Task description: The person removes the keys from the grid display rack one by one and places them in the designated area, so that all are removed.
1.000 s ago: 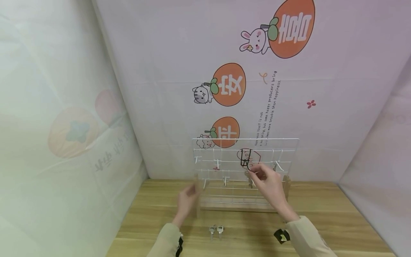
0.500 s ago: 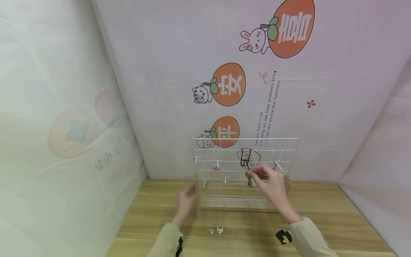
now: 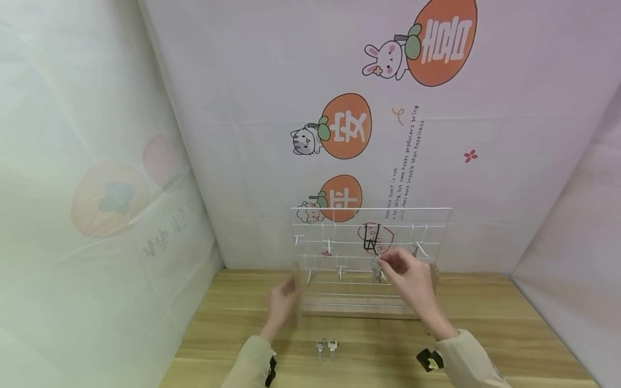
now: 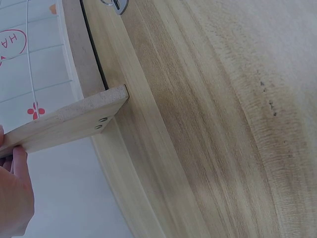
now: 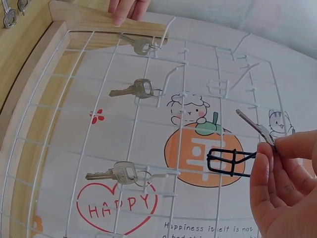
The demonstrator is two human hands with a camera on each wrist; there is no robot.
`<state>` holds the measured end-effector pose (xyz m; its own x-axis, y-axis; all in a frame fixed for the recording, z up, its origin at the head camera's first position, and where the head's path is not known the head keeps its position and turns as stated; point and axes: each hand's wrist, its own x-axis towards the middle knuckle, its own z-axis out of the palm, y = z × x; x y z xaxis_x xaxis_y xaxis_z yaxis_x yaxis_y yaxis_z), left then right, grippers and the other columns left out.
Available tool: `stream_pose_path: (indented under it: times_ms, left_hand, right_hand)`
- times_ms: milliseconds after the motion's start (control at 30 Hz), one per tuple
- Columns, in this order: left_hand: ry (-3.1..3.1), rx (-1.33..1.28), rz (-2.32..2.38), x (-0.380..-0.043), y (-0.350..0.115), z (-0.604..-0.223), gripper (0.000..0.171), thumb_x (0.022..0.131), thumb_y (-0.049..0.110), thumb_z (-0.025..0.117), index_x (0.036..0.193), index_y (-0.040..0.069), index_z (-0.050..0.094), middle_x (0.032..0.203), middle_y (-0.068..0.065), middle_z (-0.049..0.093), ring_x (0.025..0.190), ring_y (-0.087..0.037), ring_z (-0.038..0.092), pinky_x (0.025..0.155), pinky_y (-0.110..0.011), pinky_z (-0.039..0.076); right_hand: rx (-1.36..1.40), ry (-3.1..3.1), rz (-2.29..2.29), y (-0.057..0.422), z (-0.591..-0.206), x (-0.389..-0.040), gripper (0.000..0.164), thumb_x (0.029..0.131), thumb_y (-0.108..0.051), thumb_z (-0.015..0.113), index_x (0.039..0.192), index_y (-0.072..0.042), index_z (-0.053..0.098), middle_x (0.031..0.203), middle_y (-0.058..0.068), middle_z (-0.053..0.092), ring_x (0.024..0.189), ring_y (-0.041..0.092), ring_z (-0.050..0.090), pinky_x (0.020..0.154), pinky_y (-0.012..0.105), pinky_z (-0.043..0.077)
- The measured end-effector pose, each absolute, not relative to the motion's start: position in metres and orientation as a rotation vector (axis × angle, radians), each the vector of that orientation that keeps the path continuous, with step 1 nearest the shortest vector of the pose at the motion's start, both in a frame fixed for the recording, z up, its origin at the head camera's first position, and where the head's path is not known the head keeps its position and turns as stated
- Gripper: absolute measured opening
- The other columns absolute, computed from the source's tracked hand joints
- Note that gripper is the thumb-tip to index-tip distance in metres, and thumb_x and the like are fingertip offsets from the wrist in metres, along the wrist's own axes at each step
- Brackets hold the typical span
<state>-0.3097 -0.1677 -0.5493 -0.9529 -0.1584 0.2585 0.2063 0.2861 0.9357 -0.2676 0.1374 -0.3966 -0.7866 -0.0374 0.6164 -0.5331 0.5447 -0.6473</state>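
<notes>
My right hand [image 3: 405,275] pinches a silver key [image 5: 255,126] between thumb and fingers, right at the black wire hook [image 5: 223,162] on the white wire grid rack [image 3: 371,209]. The key points away from the fingertips in the right wrist view; its head is partly hidden by them. My left hand [image 3: 282,304] grips the rack's wooden side post [image 4: 74,119], with fingers partly behind it. Below the black hook, keys hang from white hooks: one key [image 5: 116,173] by the printed heart, another key [image 5: 133,89], and a third key [image 5: 141,45] near the left post.
Two more keys, one key [image 3: 320,347] beside another key [image 3: 332,346], lie on the wooden table [image 3: 378,355] in front of the rack. White hooks [image 3: 420,248] stick out at the grid's upper right. A printed cloth wall [image 3: 271,178] stands close behind.
My right hand stays at the black hook with only slight shifts, and a key beneath its fingertips changes angle. My left hand keeps its place on the post.
</notes>
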Motion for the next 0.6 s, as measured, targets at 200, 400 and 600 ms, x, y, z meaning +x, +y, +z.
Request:
stream_pose_path:
  times_ms: [200,400,600]
  left_hand:
    - [-2.257,-0.044,-1.705,-0.311,-0.169,-0.552,0.047,0.088,0.015,0.073,0.13,-0.003,0.06,0.127,-0.024,0.066,0.117,-0.038,0.065,0.101,-0.048,0.055]
    - [-2.257,-0.042,-1.701,-0.312,-0.17,-0.554,0.048,0.088,0.014,0.073,0.13,-0.003,0.059,0.127,-0.024,0.066,0.117,-0.039,0.064,0.102,-0.049,0.055]
    - [-2.279,-0.016,-1.677,-0.31,-0.169,-0.551,0.049,0.088,0.016,0.073,0.131,-0.002,0.059,0.128,-0.023,0.066,0.117,-0.038,0.065,0.102,-0.049,0.055]
  right_hand:
    - [0.467,-2.238,1.214,0.135,-0.397,-0.264,0.007,0.087,-0.005,0.073,0.092,-0.008,0.069,0.084,0.006,0.074,0.069,-0.004,0.06,0.063,0.01,0.055]
    - [0.479,-2.283,1.185,0.131,-0.41,-0.262,0.009,0.085,-0.003,0.075,0.09,-0.009,0.069,0.079,0.001,0.072,0.066,-0.004,0.057,0.06,0.014,0.055]
    - [0.493,-2.339,1.178,0.127,-0.427,-0.26,0.012,0.083,-0.001,0.075,0.088,-0.009,0.068,0.079,0.002,0.072,0.068,-0.004,0.058,0.061,0.015,0.056]
